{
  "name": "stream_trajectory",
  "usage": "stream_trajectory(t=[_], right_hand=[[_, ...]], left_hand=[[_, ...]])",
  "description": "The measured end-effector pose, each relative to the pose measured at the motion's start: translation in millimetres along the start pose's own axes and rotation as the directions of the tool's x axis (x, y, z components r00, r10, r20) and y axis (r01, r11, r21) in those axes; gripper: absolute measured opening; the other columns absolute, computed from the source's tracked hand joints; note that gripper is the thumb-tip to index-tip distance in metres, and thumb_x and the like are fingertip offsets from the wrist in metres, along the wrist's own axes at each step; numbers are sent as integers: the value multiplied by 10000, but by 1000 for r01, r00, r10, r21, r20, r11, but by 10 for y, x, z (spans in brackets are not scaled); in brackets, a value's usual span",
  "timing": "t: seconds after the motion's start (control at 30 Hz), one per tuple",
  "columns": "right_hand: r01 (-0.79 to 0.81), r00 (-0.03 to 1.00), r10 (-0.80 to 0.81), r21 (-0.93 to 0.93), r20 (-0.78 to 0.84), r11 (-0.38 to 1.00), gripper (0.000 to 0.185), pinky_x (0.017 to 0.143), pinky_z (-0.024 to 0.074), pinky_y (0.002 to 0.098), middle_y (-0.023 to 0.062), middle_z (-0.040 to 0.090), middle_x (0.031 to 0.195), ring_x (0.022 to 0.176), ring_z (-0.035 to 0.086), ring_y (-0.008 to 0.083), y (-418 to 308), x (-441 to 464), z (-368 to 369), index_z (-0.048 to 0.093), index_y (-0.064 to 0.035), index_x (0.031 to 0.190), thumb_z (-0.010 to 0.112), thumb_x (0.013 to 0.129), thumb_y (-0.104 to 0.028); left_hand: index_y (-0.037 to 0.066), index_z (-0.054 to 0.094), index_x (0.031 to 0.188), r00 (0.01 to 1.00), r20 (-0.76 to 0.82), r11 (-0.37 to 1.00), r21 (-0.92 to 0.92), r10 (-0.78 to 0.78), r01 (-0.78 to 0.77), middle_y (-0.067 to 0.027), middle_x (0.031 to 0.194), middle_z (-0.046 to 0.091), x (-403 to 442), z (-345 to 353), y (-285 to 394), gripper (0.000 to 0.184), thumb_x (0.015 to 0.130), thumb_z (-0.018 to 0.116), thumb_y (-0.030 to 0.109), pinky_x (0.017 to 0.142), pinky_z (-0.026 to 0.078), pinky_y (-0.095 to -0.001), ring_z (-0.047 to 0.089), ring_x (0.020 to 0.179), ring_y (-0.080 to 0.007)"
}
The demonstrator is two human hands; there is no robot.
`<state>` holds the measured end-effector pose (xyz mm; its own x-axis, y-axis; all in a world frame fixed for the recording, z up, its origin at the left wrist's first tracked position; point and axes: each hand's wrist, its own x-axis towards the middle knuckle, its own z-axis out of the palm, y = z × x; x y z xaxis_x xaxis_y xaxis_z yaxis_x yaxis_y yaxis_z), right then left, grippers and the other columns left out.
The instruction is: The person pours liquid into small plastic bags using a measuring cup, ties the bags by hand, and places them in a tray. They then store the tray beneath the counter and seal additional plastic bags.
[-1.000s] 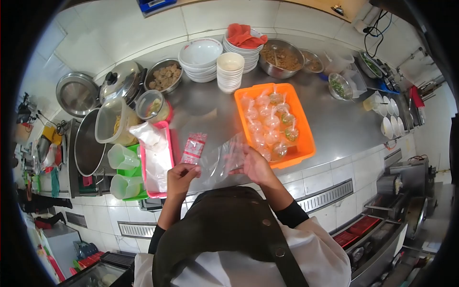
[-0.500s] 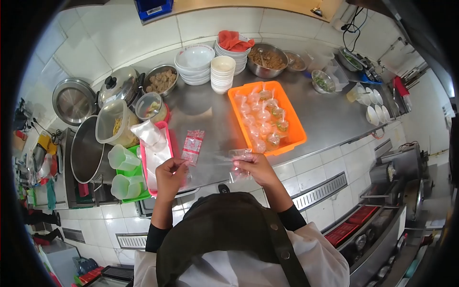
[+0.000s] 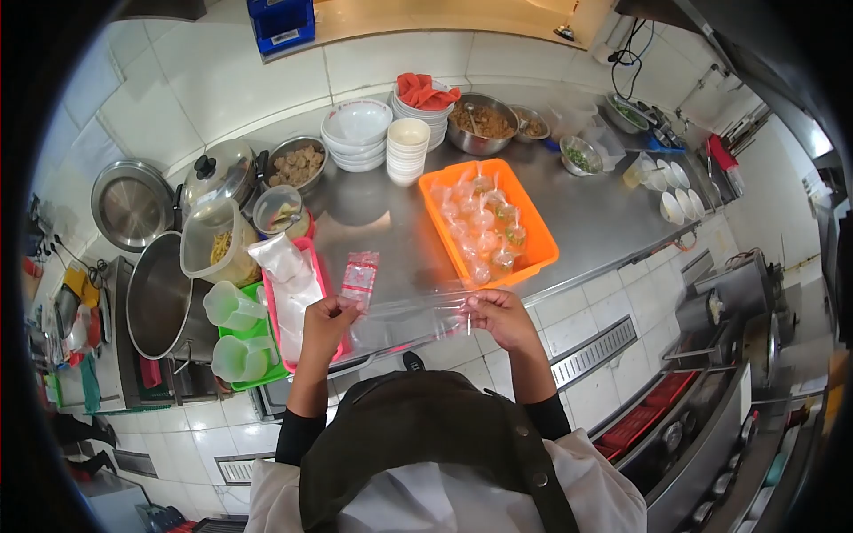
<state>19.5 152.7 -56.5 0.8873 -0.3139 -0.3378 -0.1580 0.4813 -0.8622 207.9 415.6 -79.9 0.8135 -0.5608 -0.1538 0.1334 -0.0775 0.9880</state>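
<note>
Thin film, two pinches, right by the orange tub!

And there it was on my feed: a clear plastic bag (image 3: 404, 314) spread wide in front of the orange tub (image 3: 532, 213) and off to its left! The left hand (image 3: 327, 322), farther left of the tub, had thumb and fingertips clamped on one end; the right hand (image 3: 505, 320), just in front of the tub's near edge, had the other end pinched too. I judged a light, even pull best here: too much could tear film that thin, too little could let it fold or cling. Level hands, I reckoned, would stop it twisting. The bag ran straight from fingertips to fingertips, palms apart from it; which side was its mouth, I couldn't tell. Left of the tub, just beyond the left fingertips, a red-and-white packet (image 3: 359, 278) lay on the counter (image 3: 391, 235).
</note>
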Motion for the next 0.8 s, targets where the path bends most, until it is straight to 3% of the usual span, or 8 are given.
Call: stream_trajectory(t=[0.17, 0.27, 0.37, 0.4, 0.47, 0.57, 0.67, 0.8], right_hand=[[69, 996, -65, 71, -61, 995, 142, 685, 555, 281, 134, 693, 921, 769, 676, 177, -67, -123, 44, 639, 11, 959, 574, 925, -110], [87, 994, -82, 59, -75, 994, 146, 677, 549, 277, 128, 693, 926, 774, 669, 164, -94, -193, 64, 637, 6, 980, 557, 933, -107], [61, 988, -60, 3, -143, 998, 162, 660, 522, 257, 103, 686, 872, 758, 654, 139, -56, -208, 84, 632, -3, 996, 613, 905, -136], [195, 923, -271, -274, -274, 942, 173, 650, 510, 249, 87, 675, 842, 734, 639, 125, -36, -221, 144, 631, -6, 976, 644, 884, -152], [257, 652, -693, -770, -307, 583, 210, 631, 486, 233, 54, 652, 782, 687, 609, 98, 17, -240, 385, 627, -12, 938, 705, 844, -182], [346, 791, -590, -676, -163, 651, 271, 574, 442, 216, 17, 609, 730, 632, 547, 66, 78, -332, 758, 609, -15, 861, 780, 774, -206], [312, 919, -392, -517, -51, 797, 256, 523, 412, 209, 0, 587, 676, 602, 513, 45, 313, -229, 1079, 589, -18, 763, 778, 776, -190], [255, 939, -327, -420, -110, 871, 245, 503, 378, 210, -21, 535, 574, 561, 477, 40, 399, -126, 910, 570, -18, 664, 732, 807, -133]], left_hand=[[-2, 636, 1051, 963, 237, 896, -390, -125, 212, -44, 777, 671, -7, 46, 230, 248, 810, 696, 3, 635, 507, -216, 630, 684, -91], [23, 596, 1156, 951, 293, 939, -288, -98, 186, -41, 839, 669, 62, -1, 98, 361, 805, 664, -26, 643, 494, -228, 627, 703, -108], [2, 607, 1095, 954, 294, 922, -349, -65, 170, -22, 783, 652, 89, 51, 49, 362, 757, 732, -39, 621, 493, -211, 615, 668, -75], [6, 612, 1073, 959, 280, 937, -321, -44, 137, -5, 760, 629, 94, 80, 21, 367, 736, 753, -28, 607, 476, -205, 595, 651, -67], [14, 622, 1030, 968, 249, 962, -264, 2, 66, 29, 713, 583, 95, 162, -15, 379, 695, 797, -6, 578, 443, -194, 557, 617, -50], [35, 629, 984, 966, 230, 990, 56, 117, -133, 61, 656, 500, 1, 403, 96, 412, 635, 848, 32, 557, 399, -187, 489, 590, -29], [57, 603, 898, 931, 329, 983, 42, 155, -178, 61, 643, 472, -96, 616, 40, 408, 592, 871, 73, 530, 354, -188, 427, 577, -18], [39, 583, 833, 912, 390, 981, 88, 127, -174, 53, 644, 495, -110, 529, 154, 301, 659, 823, 89, 528, 350, -187, 440, 590, -21]])
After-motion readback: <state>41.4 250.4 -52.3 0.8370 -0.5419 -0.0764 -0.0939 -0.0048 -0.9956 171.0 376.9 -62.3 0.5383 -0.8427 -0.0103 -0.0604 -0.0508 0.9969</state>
